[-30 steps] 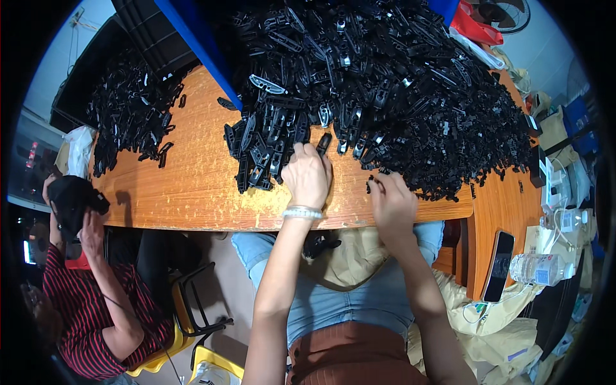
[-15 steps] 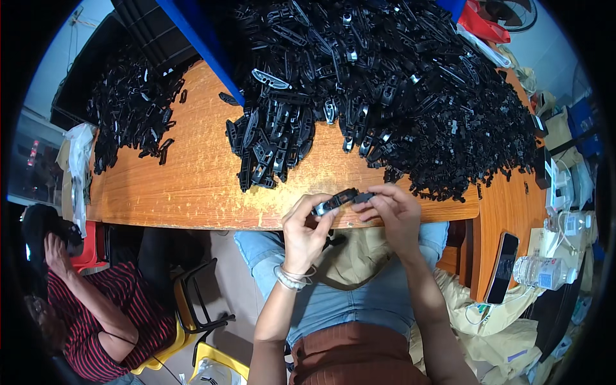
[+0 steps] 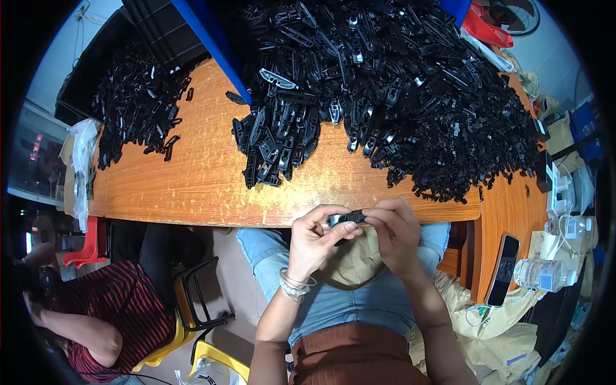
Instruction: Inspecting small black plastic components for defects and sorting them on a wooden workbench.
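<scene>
Just off the table's front edge, my left hand [image 3: 312, 239] grips a long black plastic part [image 3: 351, 219] with a shiny patch at its left end. Thumb and fingers close round it from the left. My right hand [image 3: 396, 232] pinches at the part's right end, its fingertips against it. Whether a separate small piece sits between those fingertips is hidden. Beyond the hands lies a heap of similar long black parts [image 3: 277, 138]. A pile of much smaller black pieces [image 3: 465, 151] spreads to the right.
Another black heap [image 3: 138, 109] lies at the far left, beyond a blue panel [image 3: 215, 48]. A phone [image 3: 502, 269] and a plastic bottle [image 3: 544, 274] are at the right. A seated person in a striped shirt [image 3: 125, 308] is at my left. A tan cloth [image 3: 353, 263] covers my lap.
Both hands have come slightly nearer to me with the black part. The small dark piece seen in my right fingers is now hidden at the part's end. The person at left lowered an arm.
</scene>
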Demonstrator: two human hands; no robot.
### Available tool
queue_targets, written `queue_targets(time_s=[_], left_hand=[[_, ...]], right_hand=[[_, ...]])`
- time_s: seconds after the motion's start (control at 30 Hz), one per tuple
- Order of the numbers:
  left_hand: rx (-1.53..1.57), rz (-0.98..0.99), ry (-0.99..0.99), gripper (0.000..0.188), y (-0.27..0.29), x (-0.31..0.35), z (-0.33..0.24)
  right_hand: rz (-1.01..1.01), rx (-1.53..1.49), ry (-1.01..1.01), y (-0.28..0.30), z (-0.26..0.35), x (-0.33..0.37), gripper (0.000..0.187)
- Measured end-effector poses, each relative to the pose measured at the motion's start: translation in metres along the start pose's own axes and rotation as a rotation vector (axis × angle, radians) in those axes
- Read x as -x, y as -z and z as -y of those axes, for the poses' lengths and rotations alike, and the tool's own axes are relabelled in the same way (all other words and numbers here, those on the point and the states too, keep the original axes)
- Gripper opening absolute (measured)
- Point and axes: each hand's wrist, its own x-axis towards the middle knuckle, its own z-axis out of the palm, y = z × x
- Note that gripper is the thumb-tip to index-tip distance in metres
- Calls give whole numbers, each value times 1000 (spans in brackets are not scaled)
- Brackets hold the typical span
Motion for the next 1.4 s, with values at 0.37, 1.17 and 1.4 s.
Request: queue_targets(time_s=[0.37,1.17,1.4], left_hand=[[-230,196,8,20,6,-4,9],[-238,-191,-170,45,6,-31,29],[72,184,-63,38,1,-24,25]], right_hand=[[208,-766,-726,10,-10,33,29],[-214,515,-192,-22,-49,-7,15],[-219,-378,-621,-5,-16,4,6]])
